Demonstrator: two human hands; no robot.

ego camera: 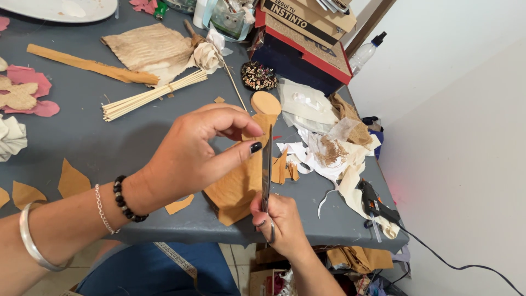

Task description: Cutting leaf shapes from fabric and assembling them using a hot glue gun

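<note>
My left hand pinches a piece of tan fabric between thumb and fingers, holding it above the grey table's front edge. My right hand grips a pair of scissors by the handles, blades pointing away and set against the fabric's right edge. Small tan offcuts lie just right of the blades.
A bundle of thin sticks, a fabric rose and beige cloth lie at the back. White and tan scraps pile at the right, beside a glue gun. Stacked boxes stand far right. Tan cut shapes sit at the left.
</note>
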